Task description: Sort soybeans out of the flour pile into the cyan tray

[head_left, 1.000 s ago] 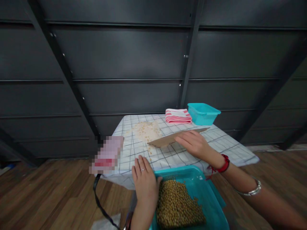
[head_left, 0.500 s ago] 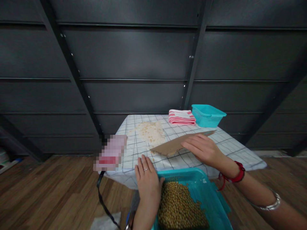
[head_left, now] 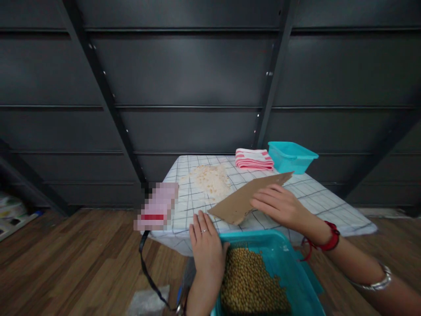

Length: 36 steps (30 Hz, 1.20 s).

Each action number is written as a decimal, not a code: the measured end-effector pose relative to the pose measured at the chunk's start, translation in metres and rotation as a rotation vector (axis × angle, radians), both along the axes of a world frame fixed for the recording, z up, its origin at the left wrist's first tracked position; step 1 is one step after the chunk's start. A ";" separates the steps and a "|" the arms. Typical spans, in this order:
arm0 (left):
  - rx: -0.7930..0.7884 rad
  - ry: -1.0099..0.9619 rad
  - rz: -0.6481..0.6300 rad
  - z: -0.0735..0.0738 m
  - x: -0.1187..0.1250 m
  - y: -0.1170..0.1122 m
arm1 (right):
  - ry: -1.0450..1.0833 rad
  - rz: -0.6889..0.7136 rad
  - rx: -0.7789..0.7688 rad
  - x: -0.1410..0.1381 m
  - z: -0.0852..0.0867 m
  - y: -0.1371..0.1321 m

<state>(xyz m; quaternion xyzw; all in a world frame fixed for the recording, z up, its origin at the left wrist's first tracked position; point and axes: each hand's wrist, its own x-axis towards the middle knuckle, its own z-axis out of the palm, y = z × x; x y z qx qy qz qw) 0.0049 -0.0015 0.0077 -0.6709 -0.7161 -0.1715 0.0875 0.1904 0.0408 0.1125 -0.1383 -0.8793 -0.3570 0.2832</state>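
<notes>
Right hand (head_left: 279,206) grips a cardboard sheet (head_left: 237,202), its long axis slanting just nearside of the grain pile (head_left: 210,177), while left hand (head_left: 205,245) rests flat, fingers extended, on the bean tray (head_left: 256,236).

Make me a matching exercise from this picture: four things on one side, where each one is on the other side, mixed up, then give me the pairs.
Things:
1. cardboard sheet
2. striped cloth
3. beans
4. pale crumbs

Places:
A. in the near teal tray
B. under the right hand
C. folded beside the small teal tub
D. scattered on the checked tablecloth

Pairs: 1-B, 2-C, 3-A, 4-D.
</notes>
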 end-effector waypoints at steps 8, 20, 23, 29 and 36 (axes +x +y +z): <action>0.002 0.002 -0.003 0.001 0.000 0.000 | 0.053 -0.030 -0.051 0.025 -0.003 -0.001; -0.014 0.011 -0.010 -0.001 -0.001 0.000 | 0.075 -0.012 -0.130 0.024 -0.010 -0.004; -0.016 0.004 -0.009 0.000 -0.001 0.000 | 0.048 -0.024 -0.132 0.032 -0.008 -0.012; 0.006 0.001 -0.014 -0.002 -0.001 0.001 | 0.045 -0.056 -0.083 0.042 -0.004 -0.019; 0.007 0.005 -0.012 0.000 -0.002 0.000 | 0.126 -0.052 -0.098 0.035 -0.006 -0.016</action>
